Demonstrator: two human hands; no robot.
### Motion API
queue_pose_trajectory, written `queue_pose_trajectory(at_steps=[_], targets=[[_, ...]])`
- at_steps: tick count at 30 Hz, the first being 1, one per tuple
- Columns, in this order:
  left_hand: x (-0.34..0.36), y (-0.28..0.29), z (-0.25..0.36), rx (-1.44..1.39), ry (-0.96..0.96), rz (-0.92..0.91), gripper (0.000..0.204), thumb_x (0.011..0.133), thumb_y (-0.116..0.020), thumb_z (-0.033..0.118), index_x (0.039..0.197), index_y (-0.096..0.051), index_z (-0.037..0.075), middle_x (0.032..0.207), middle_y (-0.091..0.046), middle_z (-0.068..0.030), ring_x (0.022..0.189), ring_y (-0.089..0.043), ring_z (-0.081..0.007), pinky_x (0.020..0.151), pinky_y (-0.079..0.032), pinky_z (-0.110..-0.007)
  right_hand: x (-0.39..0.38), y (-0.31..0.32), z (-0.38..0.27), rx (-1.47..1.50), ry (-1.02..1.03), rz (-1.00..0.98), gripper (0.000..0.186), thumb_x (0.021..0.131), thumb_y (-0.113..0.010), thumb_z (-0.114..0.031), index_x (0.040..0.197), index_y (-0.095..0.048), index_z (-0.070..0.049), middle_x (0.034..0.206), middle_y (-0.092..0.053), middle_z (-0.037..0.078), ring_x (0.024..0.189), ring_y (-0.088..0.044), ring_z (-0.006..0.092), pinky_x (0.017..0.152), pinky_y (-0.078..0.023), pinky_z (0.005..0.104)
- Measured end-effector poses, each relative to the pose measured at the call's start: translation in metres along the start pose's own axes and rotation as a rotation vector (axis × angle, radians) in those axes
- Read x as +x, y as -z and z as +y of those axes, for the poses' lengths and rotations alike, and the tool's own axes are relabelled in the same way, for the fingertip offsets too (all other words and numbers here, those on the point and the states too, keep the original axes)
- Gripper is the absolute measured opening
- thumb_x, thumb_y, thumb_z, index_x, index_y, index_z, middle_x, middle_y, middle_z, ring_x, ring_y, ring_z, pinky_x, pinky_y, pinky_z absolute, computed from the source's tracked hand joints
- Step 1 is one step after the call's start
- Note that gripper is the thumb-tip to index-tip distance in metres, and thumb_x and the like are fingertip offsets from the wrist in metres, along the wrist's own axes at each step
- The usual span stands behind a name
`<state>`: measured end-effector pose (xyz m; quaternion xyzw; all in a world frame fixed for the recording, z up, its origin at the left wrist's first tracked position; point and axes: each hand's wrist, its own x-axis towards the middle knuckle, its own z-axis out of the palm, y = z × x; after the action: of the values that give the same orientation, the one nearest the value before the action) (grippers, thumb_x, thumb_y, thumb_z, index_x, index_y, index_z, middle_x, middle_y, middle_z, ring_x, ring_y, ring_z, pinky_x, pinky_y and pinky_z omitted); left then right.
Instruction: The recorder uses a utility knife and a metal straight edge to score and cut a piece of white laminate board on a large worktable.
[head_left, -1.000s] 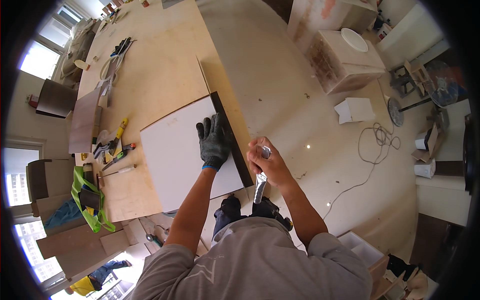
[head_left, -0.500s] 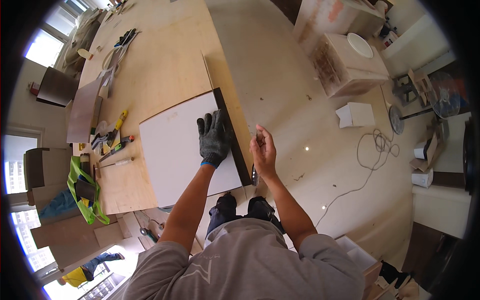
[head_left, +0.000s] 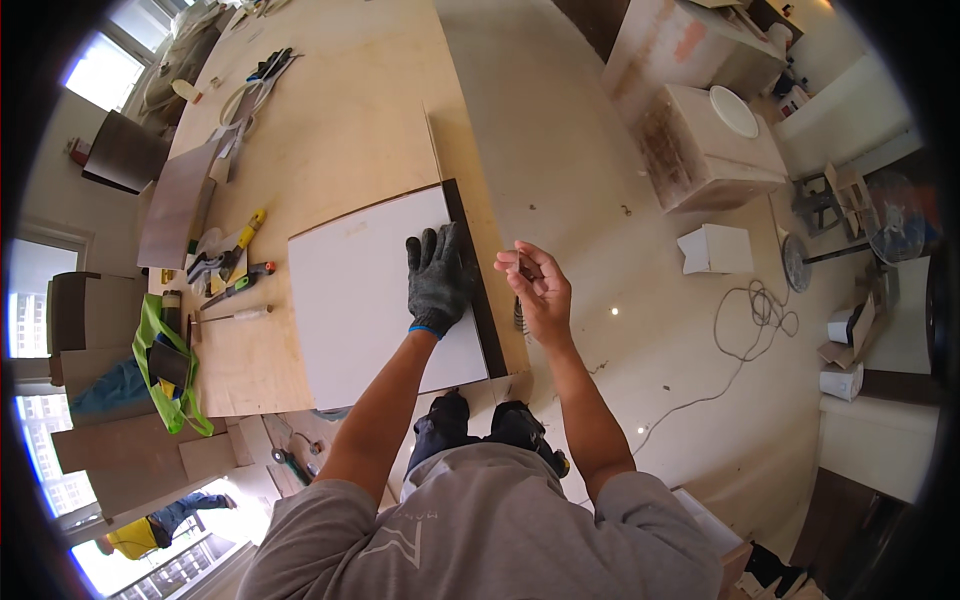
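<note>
1. The left hand point(head_left: 436, 282), wearing a dark glove, is lying flat with fingers spread on the right part of a white tile point(head_left: 385, 290); it is pressing down, not gripping anything.
2. The tile is sitting on a plywood board point(head_left: 340, 130) on the floor, its right edge beside a dark strip point(head_left: 478, 275) that runs along it.
3. The bare right hand point(head_left: 537, 290) is hovering above the floor just right of the board, fingers curled and pinching a small thin thing point(head_left: 522, 265) at the fingertips.
4. Likely risk: the tile is being held by one flat palm only, so a push from the side could be sliding it off line against the dark strip.
5. The small thing could also be slipping from such a light pinch and dropping to the floor.
6. What the pinched thing is stays too small to tell. A ridged tool point(head_left: 519, 318) under the right wrist is mostly hidden, and the person's knees are covering the board's near edge.
</note>
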<state>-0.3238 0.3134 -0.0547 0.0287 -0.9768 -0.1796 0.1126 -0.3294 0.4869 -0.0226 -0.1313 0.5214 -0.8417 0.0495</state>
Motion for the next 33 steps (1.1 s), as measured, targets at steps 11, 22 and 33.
queue_pose_trajectory(at_steps=[11,22,33], targets=[[-0.001,0.001,-0.002,0.016,0.004,-0.004,0.063,0.089,-0.059,0.030,0.143,-0.038,0.006,0.144,-0.045,-0.0163,0.137,-0.033,-0.0413,0.117,-0.015,-0.053,0.002,0.003,0.005,-0.030,0.067,0.000,0.041,0.095,-0.061,-0.005,0.133,-0.048,0.002,0.113,-0.065,0.012,0.101,-0.063,0.0160,0.094,-0.050,0.0298],[0.000,0.000,-0.003,0.007,0.008,-0.019,0.063,0.090,-0.059,0.031,0.144,-0.038,0.006,0.145,-0.044,-0.0164,0.138,-0.032,-0.0412,0.117,-0.014,-0.053,0.003,0.007,0.007,0.023,0.021,0.003,0.040,0.095,-0.060,-0.004,0.132,-0.047,0.003,0.117,-0.063,0.016,0.103,-0.064,0.0181,0.095,-0.050,0.0309],[0.000,-0.001,-0.002,0.026,0.022,-0.023,0.063,0.091,-0.057,0.032,0.144,-0.038,0.005,0.144,-0.045,-0.0167,0.138,-0.033,-0.0404,0.118,-0.014,-0.052,0.009,0.013,0.009,0.017,0.063,0.000,0.043,0.095,-0.059,-0.004,0.135,-0.047,0.002,0.112,-0.064,0.013,0.098,-0.064,0.0166,0.093,-0.051,0.0302]])
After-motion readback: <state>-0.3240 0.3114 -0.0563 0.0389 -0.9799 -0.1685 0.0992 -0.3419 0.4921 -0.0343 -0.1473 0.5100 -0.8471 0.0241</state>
